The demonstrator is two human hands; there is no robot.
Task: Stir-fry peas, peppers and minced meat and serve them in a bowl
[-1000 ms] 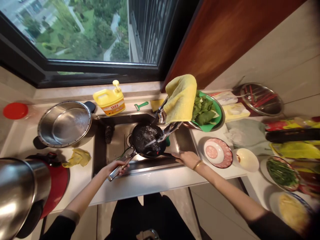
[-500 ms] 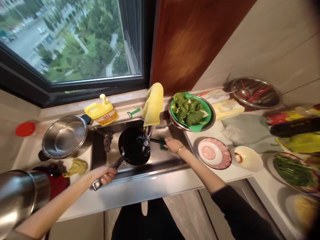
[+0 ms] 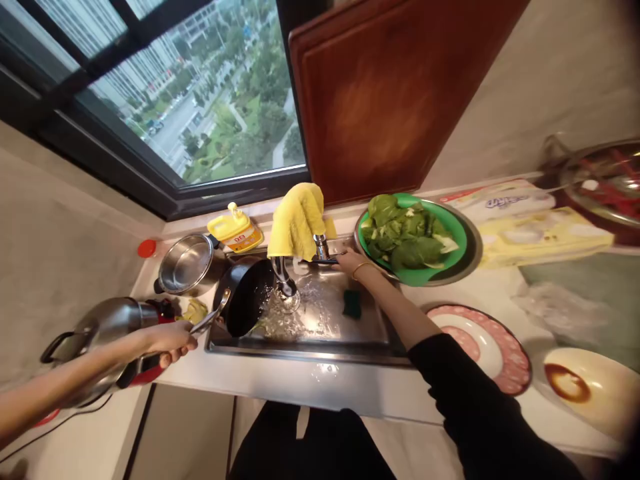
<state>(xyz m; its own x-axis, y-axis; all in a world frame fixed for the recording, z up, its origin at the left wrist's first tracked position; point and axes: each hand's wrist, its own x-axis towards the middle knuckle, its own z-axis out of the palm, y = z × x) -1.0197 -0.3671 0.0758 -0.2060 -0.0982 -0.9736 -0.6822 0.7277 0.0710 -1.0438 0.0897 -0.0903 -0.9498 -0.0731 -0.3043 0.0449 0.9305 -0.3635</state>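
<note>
My left hand [image 3: 173, 340] is closed around the metal handle of a black wok [image 3: 250, 300]. The wok is tilted at the left end of the steel sink [image 3: 320, 327], beside the tap [image 3: 285, 277]. Water falls from the tap and splashes on the sink floor by the wok's rim. A yellow cloth [image 3: 297, 217] is draped over the tap. Behind it, my right hand [image 3: 349, 261] grips a slim dark handle [image 3: 325, 261]; the cloth and tap partly hide its far end, so its kind is unclear. A dark green scouring pad [image 3: 352, 303] lies in the sink.
A green colander of leaves [image 3: 415, 243] sits in a metal bowl right of the sink. Nearby are a pink-rimmed plate [image 3: 515, 360] and a stained bowl [image 3: 595, 387]. Left stand a steel pot [image 3: 187, 267], a yellow detergent bottle [image 3: 235, 230] and a lidded cooker [image 3: 107, 333].
The wok has shifted left from under the tap and tipped; splashing water now shows in the sink. My right hand has moved back beside the tap with the dark handle. The view has turned.
</note>
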